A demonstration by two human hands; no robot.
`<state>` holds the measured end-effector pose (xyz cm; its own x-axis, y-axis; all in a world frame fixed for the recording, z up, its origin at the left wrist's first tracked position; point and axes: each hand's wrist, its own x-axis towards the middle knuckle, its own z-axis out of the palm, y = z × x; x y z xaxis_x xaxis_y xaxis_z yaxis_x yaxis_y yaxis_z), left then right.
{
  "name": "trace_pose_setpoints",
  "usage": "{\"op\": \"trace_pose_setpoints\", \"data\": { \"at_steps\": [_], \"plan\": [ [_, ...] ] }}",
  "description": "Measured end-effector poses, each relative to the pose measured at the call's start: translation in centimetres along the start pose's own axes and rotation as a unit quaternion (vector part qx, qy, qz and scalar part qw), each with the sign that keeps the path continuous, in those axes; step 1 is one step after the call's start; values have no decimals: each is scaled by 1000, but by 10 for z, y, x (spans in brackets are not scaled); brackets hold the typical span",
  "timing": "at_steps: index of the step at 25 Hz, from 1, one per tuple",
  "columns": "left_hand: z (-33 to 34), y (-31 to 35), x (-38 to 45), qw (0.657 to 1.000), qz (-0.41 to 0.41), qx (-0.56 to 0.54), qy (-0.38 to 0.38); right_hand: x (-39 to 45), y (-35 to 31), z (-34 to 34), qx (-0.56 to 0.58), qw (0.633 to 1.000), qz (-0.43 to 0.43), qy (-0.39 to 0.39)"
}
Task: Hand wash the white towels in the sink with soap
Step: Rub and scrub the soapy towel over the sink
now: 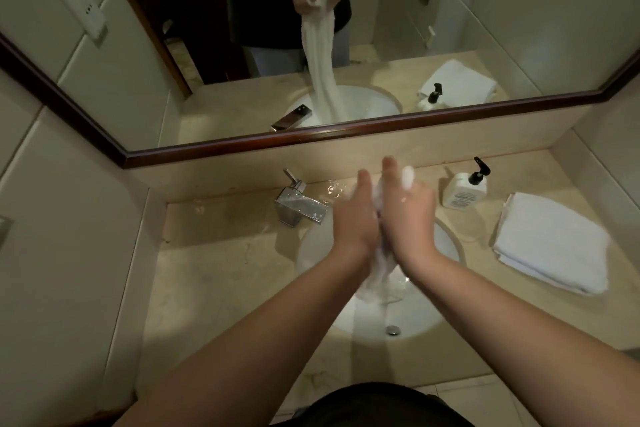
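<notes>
Both hands (381,218) clamp a wet towel (377,274) together, hanging into the sink (426,319).

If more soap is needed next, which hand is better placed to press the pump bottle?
Probably the right hand. The soap bottle stands on the counter just to its right, while the left hand is nearer the faucet. The left could keep its grip on the wet towel over the sink.

A: quick count, what's on the surface (214,288)?
B: two white towels: one wet towel (377,274) bunched between two hands, left hand (353,222) and right hand (408,215), plus one folded towel (550,243). One soap pump bottle (464,189), one faucet (299,204), one sink (415,315), one mirror (242,55).
A: nice, thanks.
</notes>
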<state>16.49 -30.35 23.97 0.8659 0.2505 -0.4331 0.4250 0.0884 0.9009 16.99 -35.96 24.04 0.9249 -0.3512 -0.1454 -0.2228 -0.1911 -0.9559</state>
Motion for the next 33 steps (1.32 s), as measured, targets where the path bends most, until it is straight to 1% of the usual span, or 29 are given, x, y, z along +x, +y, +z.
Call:
{"op": "trace_pose_setpoints", "data": {
  "at_steps": [1,2,4,5,6,8,9,11,12,13,15,16,18,19,21,22,24,25,27,29,31,33],
  "plan": [
    [1,1,-3,999,-25,-36,1,4,-2,-2,15,1000,5,19],
    [1,2,-1,997,-42,-65,7,3,-4,-2,25,1000,3,13],
    [-2,4,7,995,-54,-73,35,-7,-2,3,20,999,6,-47],
    [-4,5,10,995,-52,-75,43,-10,-1,6,11,998,11,-63],
    [-3,2,11,996,-47,-67,38,-7,-1,7,0,999,11,-48],
    [2,-3,10,996,-59,-71,17,3,-3,2,17,1000,11,7],
    [2,-4,11,995,-66,-73,19,5,-3,1,0,1000,-5,3],
    [-2,-5,22,996,-58,-54,32,-5,2,3,-78,994,-40,-58],
    [-5,-7,26,998,-48,-37,28,-9,5,5,-78,995,-24,-63],
    [-6,-9,23,999,-42,-22,10,-8,6,6,-56,997,-2,-48],
    [-4,-15,13,998,-55,-26,-18,0,11,4,-10,1000,26,5],
    [-3,-17,8,997,-66,-38,-12,-1,13,5,-8,999,30,9],
    [-4,-18,6,995,-78,-63,5,-8,18,7,-15,999,34,-23],
    [-5,-18,7,994,-74,-74,2,-12,19,8,-13,999,39,-26],
    [-1,-18,9,995,-63,-75,-16,-7,21,4,6,999,33,11],
    [2,-19,9,996,-59,-67,-21,-3,21,1,12,999,29,17],
    [8,-18,13,998,-46,-46,-3,-3,23,-3,-7,1000,22,-16],
    [10,-18,15,998,-48,-51,6,-5,25,-4,-5,999,34,-26],
    [14,-22,14,996,-60,-65,-12,0,28,-9,8,999,48,-9],
    [24,-32,10,996,-60,-40,-51,21,35,-16,6,999,54,6],
    [28,-41,15,997,-60,-12,-53,40,49,-21,-10,997,72,-4],
    [26,-55,34,995,-82,23,-48,51,72,-26,-36,994,99,-29]
  ]
}}
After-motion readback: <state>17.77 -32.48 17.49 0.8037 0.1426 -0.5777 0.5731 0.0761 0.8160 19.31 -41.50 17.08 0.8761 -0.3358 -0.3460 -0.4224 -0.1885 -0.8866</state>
